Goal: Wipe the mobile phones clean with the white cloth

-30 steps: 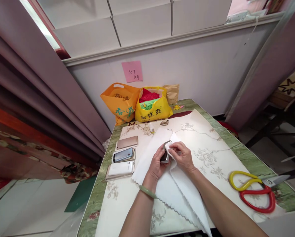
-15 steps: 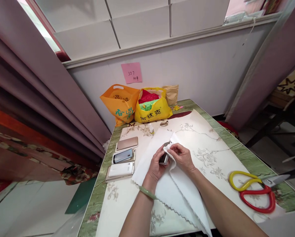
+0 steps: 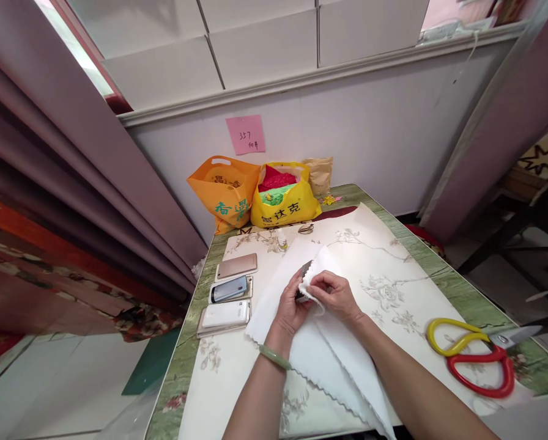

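My left hand (image 3: 291, 304) is wrapped round a dark phone (image 3: 305, 269) with a metallic edge, tilted above the table; most of it is hidden by fingers and cloth. With bent fingers, my right hand (image 3: 336, 296) pinches a white cloth (image 3: 322, 260) with a wavy edge and presses it against the phone. The rest of the cloth hangs down between my forearms and spreads over the table. To the left lie several other phones: a rose-gold one (image 3: 238, 266), a blue-grey one (image 3: 229, 289) on top of another, and a white one (image 3: 227, 313) on a larger one.
Large scissors (image 3: 480, 354) with yellow and red handles lie at the right. An orange bag (image 3: 223, 189), a filled yellow bag (image 3: 285, 205) and a brown pouch (image 3: 318, 174) stand at the back. A small bottle (image 3: 282, 239) and a brown loop (image 3: 306, 228) lie before them.
The cloth now covers more of the phone, its edge folded over the face. My right hand has shifted slightly left and down with it; the left hand stays round the phone.
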The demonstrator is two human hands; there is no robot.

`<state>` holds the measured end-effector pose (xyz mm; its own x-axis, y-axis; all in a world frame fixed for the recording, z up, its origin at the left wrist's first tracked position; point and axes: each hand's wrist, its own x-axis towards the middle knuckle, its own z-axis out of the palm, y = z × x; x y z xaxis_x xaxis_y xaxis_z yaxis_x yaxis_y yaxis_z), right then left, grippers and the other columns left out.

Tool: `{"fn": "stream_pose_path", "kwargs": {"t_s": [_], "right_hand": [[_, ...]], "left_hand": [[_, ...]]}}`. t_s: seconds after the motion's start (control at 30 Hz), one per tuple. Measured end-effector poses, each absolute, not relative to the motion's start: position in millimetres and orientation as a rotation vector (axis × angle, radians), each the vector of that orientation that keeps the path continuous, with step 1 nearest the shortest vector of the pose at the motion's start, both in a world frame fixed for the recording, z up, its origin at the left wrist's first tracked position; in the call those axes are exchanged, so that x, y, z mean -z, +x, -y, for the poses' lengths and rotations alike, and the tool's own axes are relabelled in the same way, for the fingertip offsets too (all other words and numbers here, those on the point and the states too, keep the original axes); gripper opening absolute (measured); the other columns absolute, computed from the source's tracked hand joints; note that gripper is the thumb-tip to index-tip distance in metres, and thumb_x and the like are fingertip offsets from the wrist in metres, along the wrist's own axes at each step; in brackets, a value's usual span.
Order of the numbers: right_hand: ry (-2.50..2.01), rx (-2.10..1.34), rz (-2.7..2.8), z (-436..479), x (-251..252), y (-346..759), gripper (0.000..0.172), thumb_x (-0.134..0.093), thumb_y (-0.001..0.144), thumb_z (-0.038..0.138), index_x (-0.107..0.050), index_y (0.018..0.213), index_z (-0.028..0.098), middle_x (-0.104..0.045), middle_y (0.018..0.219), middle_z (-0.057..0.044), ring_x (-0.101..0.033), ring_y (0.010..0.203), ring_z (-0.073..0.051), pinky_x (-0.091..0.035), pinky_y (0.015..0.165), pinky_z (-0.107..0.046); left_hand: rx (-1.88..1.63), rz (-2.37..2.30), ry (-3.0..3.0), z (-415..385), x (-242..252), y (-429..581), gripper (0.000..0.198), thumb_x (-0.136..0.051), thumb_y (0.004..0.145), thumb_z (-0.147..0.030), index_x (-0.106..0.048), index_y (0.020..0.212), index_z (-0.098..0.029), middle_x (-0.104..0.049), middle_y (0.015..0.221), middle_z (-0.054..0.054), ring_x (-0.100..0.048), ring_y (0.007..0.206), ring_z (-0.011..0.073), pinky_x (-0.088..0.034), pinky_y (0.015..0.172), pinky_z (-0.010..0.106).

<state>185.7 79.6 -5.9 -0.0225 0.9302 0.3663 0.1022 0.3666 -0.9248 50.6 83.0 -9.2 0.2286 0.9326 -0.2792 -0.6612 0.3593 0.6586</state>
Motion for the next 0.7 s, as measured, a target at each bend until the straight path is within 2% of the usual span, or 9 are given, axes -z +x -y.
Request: {"fn": "stream_pose_path", "kwargs": {"t_s": [0.07, 0.13, 0.4, 0.7], "right_hand": [[-0.936, -0.911, 1.512, -78.2, 4.8, 185.5, 0.016, -0.073, 0.077, 0.036, -0.068, 0.076, 0.021, -0.06, 0.07, 0.0, -0.05, 0.059, -0.012, -0.041, 0.055, -0.025], [-0.93, -0.913, 1.52, -78.3, 4.9, 186.0, 0.017, -0.073, 0.077, 0.037, -0.067, 0.076, 0.021, -0.061, 0.07, 0.0, -0.05, 0.06, -0.012, -0.041, 0.056, -0.025], [-1.138, -0.843, 1.181, -84.9, 13.4, 188.5, 0.025, -0.069, 0.079, 0.044, -0.063, 0.079, 0.02, -0.058, 0.064, 0.002, -0.047, 0.053, -0.011, -0.04, 0.052, -0.023], [-1.092, -0.869, 1.012, -89.9, 16.2, 192.0, 0.028, -0.067, 0.079, 0.046, -0.054, 0.081, 0.021, -0.051, 0.066, 0.004, -0.045, 0.057, -0.011, -0.039, 0.054, -0.023]], "left_hand": [[-1.18, -0.71, 0.447, -83.6, 9.9, 50.7, 0.052, -0.07, 0.076, -0.029, -0.059, 0.127, -0.022, -0.067, 0.105, 0.005, -0.062, 0.076, 0.013, -0.049, 0.062, 0.021], [-1.191, -0.718, 0.45, -83.5, 9.1, 51.2, 0.052, -0.07, 0.076, -0.03, -0.059, 0.127, -0.022, -0.066, 0.112, 0.006, -0.063, 0.082, 0.0147, -0.05, 0.065, 0.023], [-1.095, -0.728, 0.49, -80.2, 0.9, 52.0, 0.057, -0.072, 0.074, -0.025, -0.058, 0.129, -0.02, -0.068, 0.082, 0.004, -0.054, 0.055, 0.0088, -0.042, 0.049, 0.02], [-1.025, -0.711, 0.616, -76.2, -3.5, 50.5, 0.057, -0.068, 0.076, -0.026, -0.057, 0.131, -0.021, -0.069, 0.092, 0.006, -0.055, 0.058, 0.0088, -0.043, 0.05, 0.02]]}}
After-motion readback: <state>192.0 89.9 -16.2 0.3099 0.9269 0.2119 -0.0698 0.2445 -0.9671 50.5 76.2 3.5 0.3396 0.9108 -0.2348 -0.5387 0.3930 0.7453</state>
